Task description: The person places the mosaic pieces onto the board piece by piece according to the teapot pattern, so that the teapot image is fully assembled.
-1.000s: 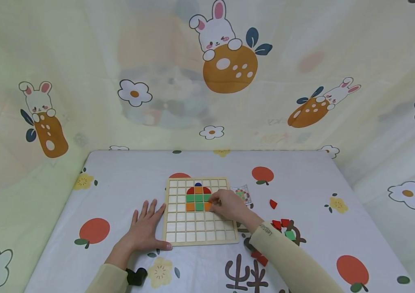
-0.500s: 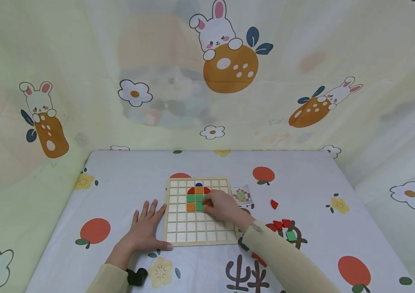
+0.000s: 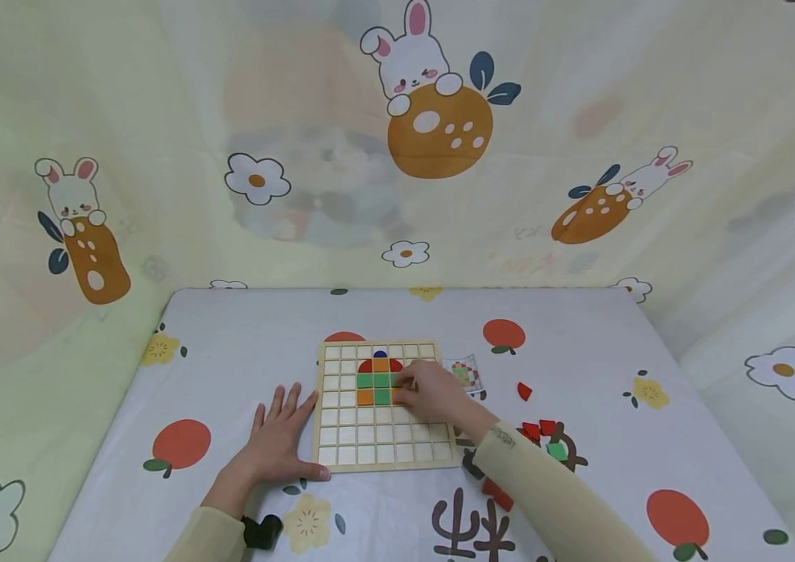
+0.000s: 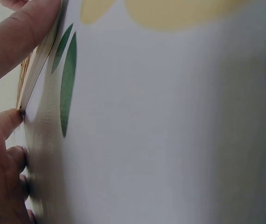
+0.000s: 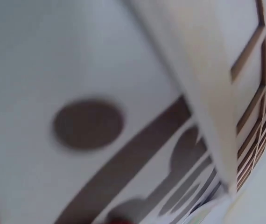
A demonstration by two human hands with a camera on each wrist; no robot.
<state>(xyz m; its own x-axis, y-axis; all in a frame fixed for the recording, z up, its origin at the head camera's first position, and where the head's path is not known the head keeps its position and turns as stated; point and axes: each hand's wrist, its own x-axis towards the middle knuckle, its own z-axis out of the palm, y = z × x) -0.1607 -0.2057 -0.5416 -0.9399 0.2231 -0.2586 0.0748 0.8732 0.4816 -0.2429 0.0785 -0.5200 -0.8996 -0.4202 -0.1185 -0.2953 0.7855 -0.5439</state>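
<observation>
A wooden grid board (image 3: 383, 453) lies mid-table in the head view. Coloured tiles fill several cells: a blue half-round piece (image 3: 380, 354) on top, red curved pieces (image 3: 365, 366), orange squares (image 3: 365, 397) and green squares (image 3: 382, 397). My left hand (image 3: 274, 441) spreads its fingers flat, with thumb and fingertips at the board's left edge; the left wrist view shows the thumb against the wooden rim (image 4: 38, 65). My right hand (image 3: 435, 394) bends its fingers down at the pattern's right side, partly covering an orange tile (image 3: 395, 396). Whether it pinches that tile I cannot tell.
A small pattern card (image 3: 463, 371) lies by the board's right edge. Loose red pieces (image 3: 524, 391) and a green piece (image 3: 556, 452) are scattered to the right, some near my right sleeve. A black object (image 3: 262, 531) sits beside my left wrist.
My right hand shifted left over the right-hand tiles, then slightly back right, showing a sliver of the orange tile again. The left hand and board have stayed in place.
</observation>
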